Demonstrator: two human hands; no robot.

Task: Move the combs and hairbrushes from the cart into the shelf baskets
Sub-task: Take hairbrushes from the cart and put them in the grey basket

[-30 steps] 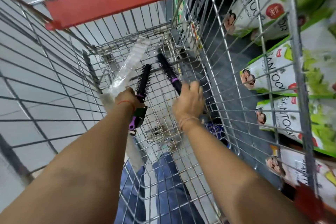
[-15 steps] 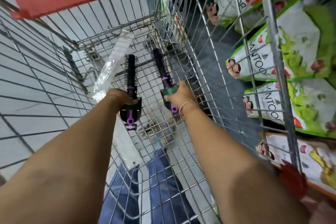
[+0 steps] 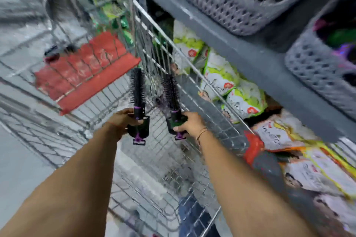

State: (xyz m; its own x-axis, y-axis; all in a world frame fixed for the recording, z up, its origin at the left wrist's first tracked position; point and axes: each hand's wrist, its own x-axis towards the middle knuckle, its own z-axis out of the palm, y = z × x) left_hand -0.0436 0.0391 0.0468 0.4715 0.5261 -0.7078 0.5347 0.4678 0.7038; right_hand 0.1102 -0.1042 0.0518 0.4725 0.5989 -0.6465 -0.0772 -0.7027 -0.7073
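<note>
Two black round bristle hairbrushes with purple handles stand upright (bristles up): one [image 3: 138,90] gripped by the left hand [image 3: 123,120], the other [image 3: 172,95] by the right hand [image 3: 189,124].

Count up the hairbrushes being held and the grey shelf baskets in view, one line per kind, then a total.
Round hairbrushes: 2, one in the left hand at, one in the right hand at
Grey shelf baskets: 2, at and
Total: 4
</note>
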